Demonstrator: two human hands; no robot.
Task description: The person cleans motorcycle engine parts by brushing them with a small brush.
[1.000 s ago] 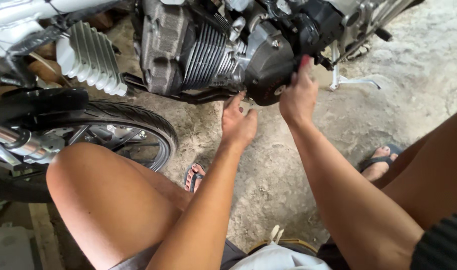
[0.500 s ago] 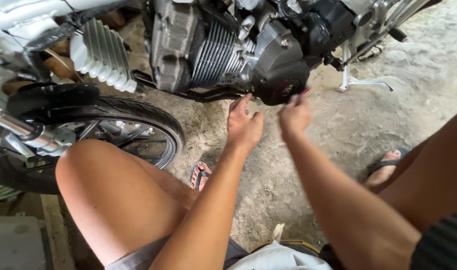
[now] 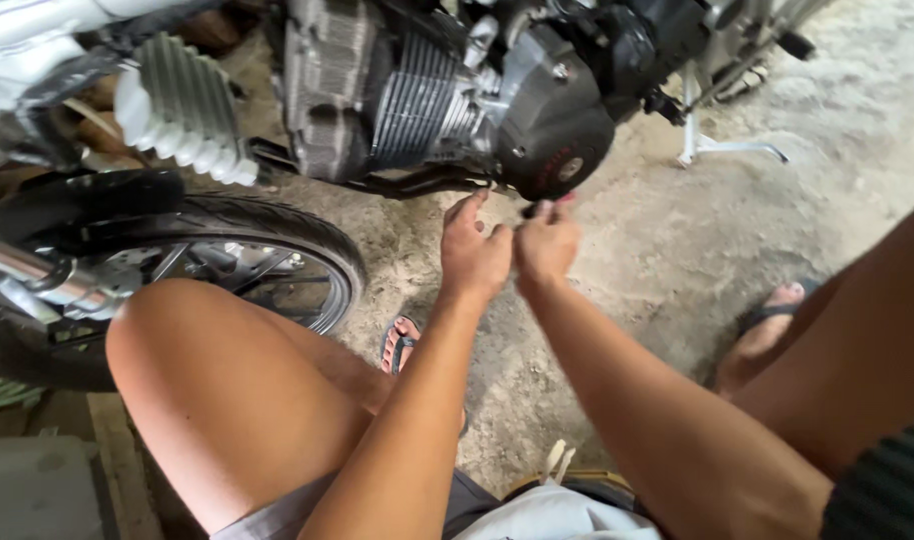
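Left hand [image 3: 474, 252] half-open, forefinger pointing at the engine cover [image 3: 555, 125]; right hand [image 3: 546, 241] pinched shut beside it, touching.

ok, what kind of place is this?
Probably a small motorcycle repair spot or home garage, at floor level. A motorcycle engine with its round black side cover sits just above both hands, a front tyre stands at left, and the ground is rough bare concrete.

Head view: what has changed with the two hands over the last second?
The right hand came off the round black engine cover and drew back to meet the left hand just below it; its fingers pinch something small and dark, unclear what. The motorcycle, front tyre and side stand stayed put.
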